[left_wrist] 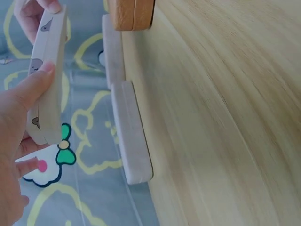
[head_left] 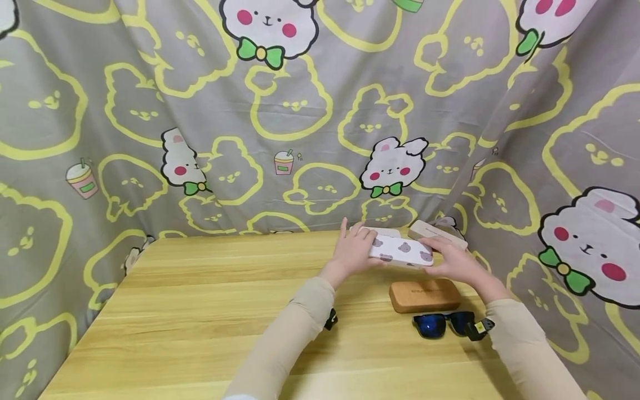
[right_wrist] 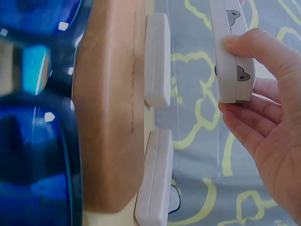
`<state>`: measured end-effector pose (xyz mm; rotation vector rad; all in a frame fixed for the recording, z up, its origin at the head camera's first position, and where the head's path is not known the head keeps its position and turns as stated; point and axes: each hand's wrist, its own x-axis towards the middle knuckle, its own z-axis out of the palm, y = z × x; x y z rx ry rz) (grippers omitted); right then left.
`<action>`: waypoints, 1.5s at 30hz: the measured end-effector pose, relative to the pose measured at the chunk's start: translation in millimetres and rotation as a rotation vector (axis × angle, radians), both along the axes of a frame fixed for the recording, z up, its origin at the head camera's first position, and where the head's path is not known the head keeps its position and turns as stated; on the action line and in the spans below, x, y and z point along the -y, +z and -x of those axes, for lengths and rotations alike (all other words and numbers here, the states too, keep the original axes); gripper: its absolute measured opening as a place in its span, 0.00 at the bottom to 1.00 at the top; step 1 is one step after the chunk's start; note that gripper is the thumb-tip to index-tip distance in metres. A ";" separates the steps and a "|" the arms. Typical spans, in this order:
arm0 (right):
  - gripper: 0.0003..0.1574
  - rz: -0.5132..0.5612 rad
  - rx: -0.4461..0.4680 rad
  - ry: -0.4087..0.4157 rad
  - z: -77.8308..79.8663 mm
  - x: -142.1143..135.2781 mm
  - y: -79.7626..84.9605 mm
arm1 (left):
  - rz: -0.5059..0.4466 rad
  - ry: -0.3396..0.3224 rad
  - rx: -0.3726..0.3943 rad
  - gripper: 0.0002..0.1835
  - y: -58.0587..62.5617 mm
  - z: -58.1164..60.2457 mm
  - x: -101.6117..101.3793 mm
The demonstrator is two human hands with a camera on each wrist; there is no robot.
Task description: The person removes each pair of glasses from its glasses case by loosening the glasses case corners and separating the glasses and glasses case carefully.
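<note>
A white glasses case (head_left: 402, 251) printed with grey bear heads is held up between both hands, its lid closed. My left hand (head_left: 354, 251) grips its left end, with the thumb (left_wrist: 40, 80) pressed along one long side. At the other end my right hand (head_left: 454, 261) pinches it, the thumb (right_wrist: 242, 43) on the near face and the fingers curled underneath. In both wrist views the case hangs clear of the tabletop.
Two pale cases lie at the table's back edge, one white case (left_wrist: 131, 134) behind the held one and another case (head_left: 440, 234) farther right. A brown glasses case (head_left: 425, 297) and blue-lensed sunglasses (head_left: 431, 326) sit nearer, by the right arm. Patterned curtain (head_left: 310, 189) surrounds the wooden table (head_left: 210, 311).
</note>
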<state>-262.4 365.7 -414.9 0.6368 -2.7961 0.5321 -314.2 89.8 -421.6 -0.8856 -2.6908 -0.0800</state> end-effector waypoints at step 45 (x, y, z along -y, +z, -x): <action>0.43 -0.231 -0.206 0.181 -14.5 109.1 -5.8 | -0.214 0.163 0.070 0.46 -17.3 -59.2 106.1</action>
